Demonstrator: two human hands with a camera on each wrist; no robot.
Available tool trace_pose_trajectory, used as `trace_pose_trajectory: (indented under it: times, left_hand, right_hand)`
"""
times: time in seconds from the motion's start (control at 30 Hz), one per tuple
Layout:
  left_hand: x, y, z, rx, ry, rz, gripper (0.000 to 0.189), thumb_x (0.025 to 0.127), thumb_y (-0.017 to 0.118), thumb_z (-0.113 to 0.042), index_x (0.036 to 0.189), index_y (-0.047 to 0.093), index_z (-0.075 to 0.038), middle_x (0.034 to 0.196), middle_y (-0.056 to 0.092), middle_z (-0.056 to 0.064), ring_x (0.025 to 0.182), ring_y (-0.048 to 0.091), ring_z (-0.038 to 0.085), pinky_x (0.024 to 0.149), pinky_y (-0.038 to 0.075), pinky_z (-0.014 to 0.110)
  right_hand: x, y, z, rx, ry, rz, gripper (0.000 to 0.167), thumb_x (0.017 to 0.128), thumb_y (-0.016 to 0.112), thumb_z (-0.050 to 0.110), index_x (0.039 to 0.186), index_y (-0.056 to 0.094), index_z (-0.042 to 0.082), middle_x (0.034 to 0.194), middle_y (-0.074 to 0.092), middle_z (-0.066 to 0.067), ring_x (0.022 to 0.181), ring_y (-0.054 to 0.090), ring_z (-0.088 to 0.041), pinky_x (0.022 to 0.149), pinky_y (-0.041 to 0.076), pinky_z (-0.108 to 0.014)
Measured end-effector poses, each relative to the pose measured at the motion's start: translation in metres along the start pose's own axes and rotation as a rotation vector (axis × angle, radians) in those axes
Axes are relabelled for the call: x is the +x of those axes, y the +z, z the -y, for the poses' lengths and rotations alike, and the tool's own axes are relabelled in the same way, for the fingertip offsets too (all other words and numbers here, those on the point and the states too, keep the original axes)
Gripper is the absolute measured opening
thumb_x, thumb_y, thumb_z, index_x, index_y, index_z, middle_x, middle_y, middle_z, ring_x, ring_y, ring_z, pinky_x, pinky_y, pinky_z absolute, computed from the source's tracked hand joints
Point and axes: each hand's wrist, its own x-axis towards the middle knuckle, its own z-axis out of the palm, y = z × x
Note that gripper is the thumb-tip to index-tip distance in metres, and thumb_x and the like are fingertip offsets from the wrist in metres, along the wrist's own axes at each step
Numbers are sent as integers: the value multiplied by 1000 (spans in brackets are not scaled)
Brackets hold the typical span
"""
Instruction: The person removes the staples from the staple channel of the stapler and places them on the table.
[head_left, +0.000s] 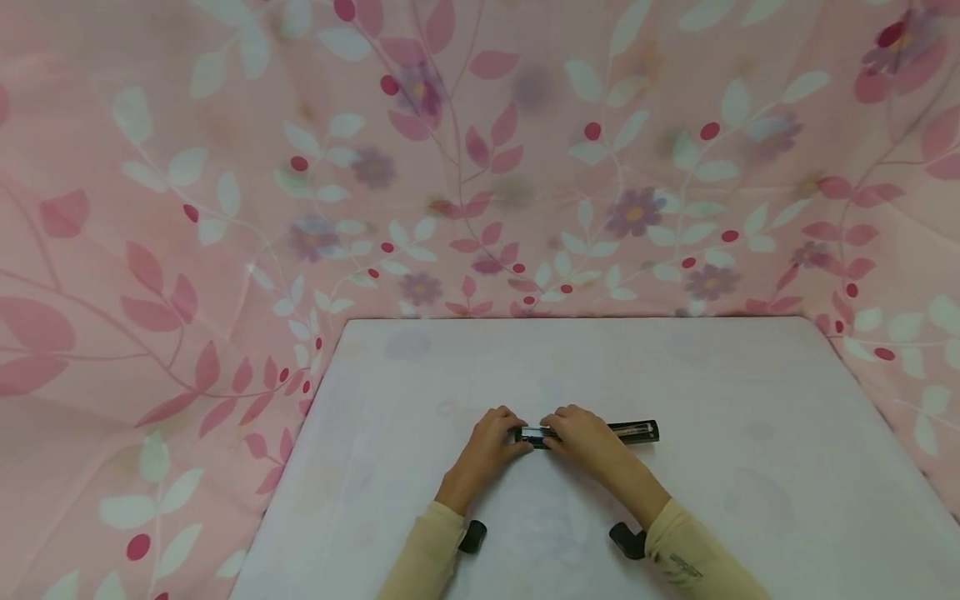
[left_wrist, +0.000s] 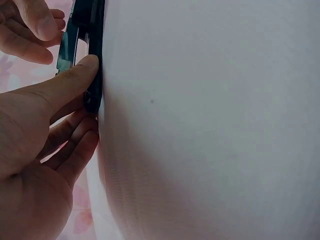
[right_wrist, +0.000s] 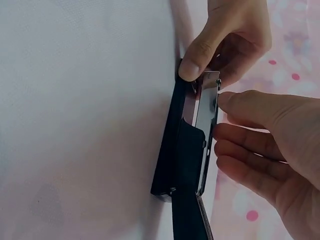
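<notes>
A black stapler (right_wrist: 170, 145) lies on the table with its top arm (right_wrist: 190, 217) swung back and its metal staple channel (right_wrist: 206, 102) exposed. My left hand (head_left: 489, 450) holds the stapler's left end, the thumb (left_wrist: 75, 82) pressed on the base and the other fingers behind it. Just over the staple channel hovers my right hand (head_left: 588, 442), thumb and fingers loosely bent and not wrapped around anything. In the left wrist view a small gap shows between the right thumb (left_wrist: 44, 26) and the channel. Any light fingertip contact is hard to make out.
The stapler stands on a white-covered table (head_left: 420, 367). Pink floral cloth (head_left: 480, 167) hangs behind and beside the table. A black device (head_left: 473, 537) sits at the left wrist, and another black device (head_left: 628, 541) at the right wrist.
</notes>
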Motion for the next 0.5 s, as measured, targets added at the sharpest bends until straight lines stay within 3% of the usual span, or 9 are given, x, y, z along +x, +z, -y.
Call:
trace_pose_trajectory:
  times: [0.2,0.5]
  left_hand:
    - [1,1,0,7,5,-4,30,81,80,-29,104,74,-12,100,65,-1,91,57,14,79,47,27]
    - [-1,0,-2,-7,-5,-4,29,82,79,-28,105,74,-11,101,64,-1,93,57,15,81,47,28]
  right_hand:
    - [0,0,2,-28,2,-31,17,81,79,20,95,75,12,80,69,3,74,62,-14,65,51,-30]
    - [-3,7,2,-28,-31,-57,14,79,81,15,91,74,11,80,72,2,73,64,-16,64,52,-31]
